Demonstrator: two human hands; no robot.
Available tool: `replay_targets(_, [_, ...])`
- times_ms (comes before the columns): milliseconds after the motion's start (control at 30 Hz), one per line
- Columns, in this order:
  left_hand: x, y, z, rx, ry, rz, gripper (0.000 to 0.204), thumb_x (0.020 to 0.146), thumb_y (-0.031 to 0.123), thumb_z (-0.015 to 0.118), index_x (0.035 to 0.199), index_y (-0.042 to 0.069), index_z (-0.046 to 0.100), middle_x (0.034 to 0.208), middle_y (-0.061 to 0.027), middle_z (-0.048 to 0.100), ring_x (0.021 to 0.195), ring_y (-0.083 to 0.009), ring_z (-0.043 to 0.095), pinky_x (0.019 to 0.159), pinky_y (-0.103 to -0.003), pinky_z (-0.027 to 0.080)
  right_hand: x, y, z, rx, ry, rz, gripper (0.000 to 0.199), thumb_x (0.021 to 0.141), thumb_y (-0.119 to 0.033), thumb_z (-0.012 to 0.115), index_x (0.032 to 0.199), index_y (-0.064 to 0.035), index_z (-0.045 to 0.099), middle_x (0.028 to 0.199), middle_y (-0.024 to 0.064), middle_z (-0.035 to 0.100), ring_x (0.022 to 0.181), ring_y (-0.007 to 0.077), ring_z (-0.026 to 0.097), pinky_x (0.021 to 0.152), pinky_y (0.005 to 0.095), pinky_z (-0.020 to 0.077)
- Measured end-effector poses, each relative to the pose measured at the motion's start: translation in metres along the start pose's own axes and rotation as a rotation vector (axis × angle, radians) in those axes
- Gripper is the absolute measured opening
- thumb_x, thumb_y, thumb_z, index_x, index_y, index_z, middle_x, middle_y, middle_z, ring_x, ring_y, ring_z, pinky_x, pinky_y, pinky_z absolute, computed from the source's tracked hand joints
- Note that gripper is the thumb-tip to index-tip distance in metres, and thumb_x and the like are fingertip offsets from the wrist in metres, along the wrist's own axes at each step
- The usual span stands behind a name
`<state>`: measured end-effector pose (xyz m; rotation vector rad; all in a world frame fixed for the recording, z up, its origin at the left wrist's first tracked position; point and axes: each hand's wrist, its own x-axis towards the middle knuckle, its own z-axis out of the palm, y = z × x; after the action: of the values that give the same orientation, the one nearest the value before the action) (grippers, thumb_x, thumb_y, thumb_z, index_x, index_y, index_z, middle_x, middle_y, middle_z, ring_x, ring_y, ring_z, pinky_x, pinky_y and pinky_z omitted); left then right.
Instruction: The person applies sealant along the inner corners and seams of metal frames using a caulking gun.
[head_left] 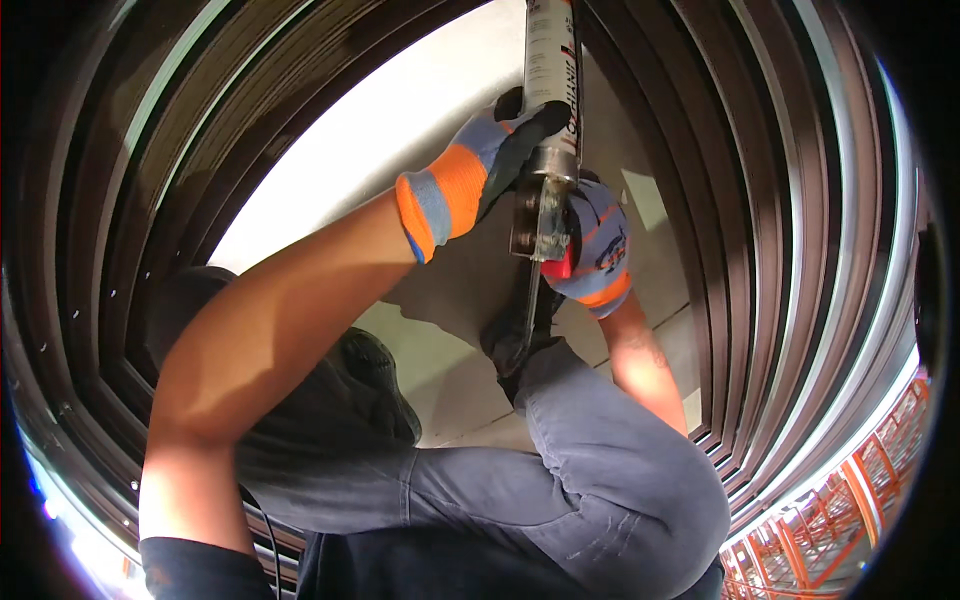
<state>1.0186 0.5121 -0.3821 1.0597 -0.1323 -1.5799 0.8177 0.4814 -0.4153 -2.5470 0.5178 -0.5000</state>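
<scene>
A caulking gun [541,215] loaded with a white sealant cartridge [549,75] points away from me, nearly upright in the picture. My left hand [510,140], in a grey, orange and black work glove, is closed around the lower part of the cartridge. Just below it, my right hand [600,235], gloved alike, is wrapped round the gun's handle beside a red part [561,263]. The gun's body partly hides the right fingers. A thin metal rod [534,300] runs back from the gun toward my knee. The cartridge's far end is out of the picture.
Stacks of dark brown ribbed frame profiles [740,180] rise on both sides of me. A bright white surface [400,90] lies beyond my left arm. My bent legs [610,470] and dark shoes [375,380] are over the pale floor [460,400]. Orange metal racks [850,500] stand at lower right.
</scene>
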Motion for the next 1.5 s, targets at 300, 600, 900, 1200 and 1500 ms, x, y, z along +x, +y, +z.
replay_targets(300, [0.006,0.009,-0.006,-0.004,-0.034,-0.005,0.034,0.099,0.027,0.059,0.122,0.003,0.056,0.094,-0.008,0.067,0.08,-0.0175,0.068,0.073,-0.031,0.058,0.014,0.002,-0.003,-0.039,-0.005,0.067,0.063,0.055,-0.023,0.078,0.11,-0.0017,0.058,0.106,0.0177,0.06,0.095,0.0394,0.06,0.088,0.0474,0.0499])
replay_targets(600, [0.005,0.009,-0.005,0.027,-0.01,-0.007,0.035,0.098,0.028,0.059,0.123,0.003,0.056,0.093,-0.008,0.067,0.08,-0.018,0.068,0.074,-0.031,0.058,0.016,-0.006,-0.009,-0.036,0.03,0.067,0.06,0.055,-0.023,0.078,0.109,-0.0032,0.06,0.103,0.0157,0.062,0.093,0.0378,0.061,0.082,0.0449,0.0516])
replay_targets(900, [0.002,0.005,-0.008,0.021,0.04,-0.008,0.036,0.098,0.03,0.059,0.123,0.003,0.057,0.092,-0.0081,0.066,0.077,-0.017,0.067,0.071,-0.031,0.058,0.021,-0.015,-0.01,-0.013,0.013,0.097,0.051,0.057,-0.023,0.077,0.103,-0.0054,0.063,0.098,0.0132,0.065,0.089,0.0363,0.063,0.079,0.0438,0.0522])
replay_targets(1200, [0.003,0.015,-0.005,0.008,0.017,-0.018,0.037,0.098,0.031,0.06,0.123,0.004,0.057,0.092,-0.0068,0.067,0.077,-0.0164,0.067,0.072,-0.031,0.058,0.027,-0.019,-0.009,-0.032,0.035,0.094,0.045,0.058,-0.021,0.075,0.099,-0.0077,0.064,0.093,0.0115,0.066,0.085,0.0354,0.063,0.074,0.0434,0.0528])
replay_targets(1500, [-0.007,0.014,0.0,0.056,0.002,-0.006,0.033,0.098,0.029,0.06,0.117,0.002,0.059,0.089,-0.0055,0.066,0.074,-0.0142,0.065,0.068,-0.029,0.056,0.021,-0.032,-0.014,0.025,0.021,0.145,0.042,0.058,-0.021,0.075,0.097,-0.0085,0.065,0.091,0.011,0.066,0.083,0.0354,0.063,0.072,0.0443,0.053])
